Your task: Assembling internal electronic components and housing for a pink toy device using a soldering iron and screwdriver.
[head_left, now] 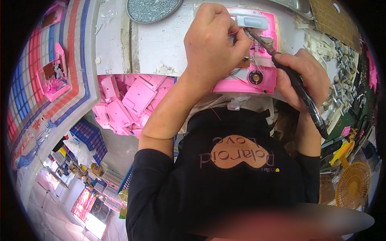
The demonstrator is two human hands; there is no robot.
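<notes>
My left hand (215,46) is bent over a pink plastic housing (231,86), its thumb and forefinger pinched on thin red and blue wires (236,32). My right hand (309,76) grips a soldering iron (314,114) by its black handle. The iron's tip reaches up and left to the wire ends, just below a pale blue-white block (253,23) at the housing's far side; whether it touches them I cannot tell. A small round black speaker (255,77) sits in the near right corner of the housing. My left hand covers the housing's left part.
A round metal dish of small screws (152,10) stands at the far left of the white worktop (159,44). Pink plastic parts (132,98) are heaped below its edge. Small white and grey parts (341,76) pile up at right, near a yellow fan (353,184).
</notes>
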